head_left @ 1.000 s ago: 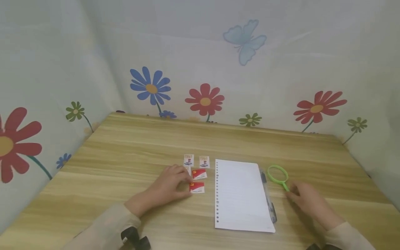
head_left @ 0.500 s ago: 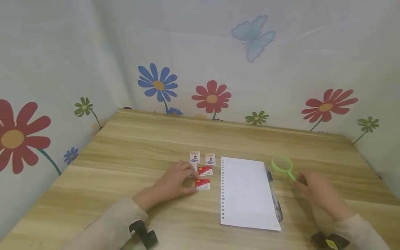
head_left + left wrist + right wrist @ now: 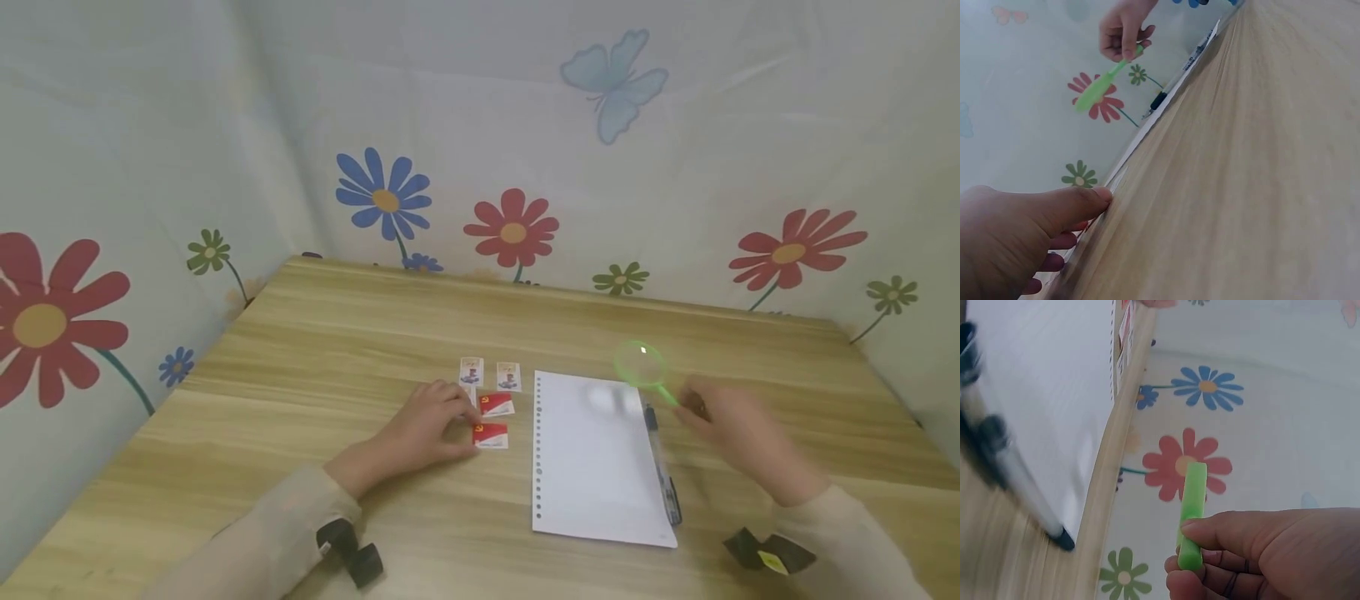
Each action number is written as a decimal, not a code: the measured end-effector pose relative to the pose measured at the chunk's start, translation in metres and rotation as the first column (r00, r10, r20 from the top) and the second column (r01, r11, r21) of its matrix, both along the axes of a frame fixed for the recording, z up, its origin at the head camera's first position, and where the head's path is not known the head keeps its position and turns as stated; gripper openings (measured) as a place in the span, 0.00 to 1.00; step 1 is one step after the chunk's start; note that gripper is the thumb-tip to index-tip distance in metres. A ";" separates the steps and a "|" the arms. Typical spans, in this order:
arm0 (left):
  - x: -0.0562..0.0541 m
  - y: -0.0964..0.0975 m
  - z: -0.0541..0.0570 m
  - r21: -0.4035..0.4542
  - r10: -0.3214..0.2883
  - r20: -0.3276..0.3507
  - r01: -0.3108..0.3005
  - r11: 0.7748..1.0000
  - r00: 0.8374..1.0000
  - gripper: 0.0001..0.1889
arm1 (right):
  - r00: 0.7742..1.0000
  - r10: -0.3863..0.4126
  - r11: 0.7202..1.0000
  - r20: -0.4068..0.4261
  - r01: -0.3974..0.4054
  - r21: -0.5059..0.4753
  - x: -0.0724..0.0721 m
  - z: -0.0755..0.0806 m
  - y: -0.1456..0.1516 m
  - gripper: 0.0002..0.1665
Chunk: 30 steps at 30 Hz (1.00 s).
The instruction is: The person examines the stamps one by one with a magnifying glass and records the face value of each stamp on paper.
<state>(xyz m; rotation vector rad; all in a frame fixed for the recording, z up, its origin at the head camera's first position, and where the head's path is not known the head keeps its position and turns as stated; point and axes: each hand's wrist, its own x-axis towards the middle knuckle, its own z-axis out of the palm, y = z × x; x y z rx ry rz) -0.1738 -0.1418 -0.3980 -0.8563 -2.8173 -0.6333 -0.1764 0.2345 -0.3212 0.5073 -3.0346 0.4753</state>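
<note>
On the wooden surface (image 3: 315, 367) the left hand (image 3: 423, 429) rests with fingers loosely bent on small cards (image 3: 491, 421), partly hiding one, while past the paper sheet (image 3: 592, 458) the right hand (image 3: 731, 429) pinches a blurred green magnifier (image 3: 641, 367), lifted.

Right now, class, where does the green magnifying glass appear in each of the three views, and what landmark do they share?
Head: the green magnifying glass is right of centre, lifted above the white sheet's far corner, gripped by the right hand.
Left wrist: upper left, against the flowered wall.
Right wrist: only its handle shows, lower centre.
Shared landmark: the white sheet, with the pen beside it.
</note>
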 end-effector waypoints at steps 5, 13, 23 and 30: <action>-0.002 0.000 -0.001 -0.001 -0.005 0.005 0.005 1.000 1.000 0.17 | 0.998 0.047 0.999 -0.032 -0.048 -0.015 0.002 0.001 -0.019 0.04; -0.003 0.000 -0.002 -0.005 0.006 0.017 -0.006 1.000 1.000 0.17 | 0.984 0.151 0.988 -0.094 -0.154 -0.029 0.010 -0.003 -0.051 0.05; -0.002 -0.001 -0.002 -0.008 0.002 0.022 -0.001 1.000 1.000 0.17 | 0.969 0.225 0.974 -0.106 -0.222 0.038 0.021 -0.011 -0.092 0.04; -0.003 -0.003 -0.003 -0.011 -0.018 -0.019 0.018 1.000 1.000 0.17 | 0.947 0.299 0.954 -0.115 -0.294 0.056 0.025 -0.019 -0.108 0.05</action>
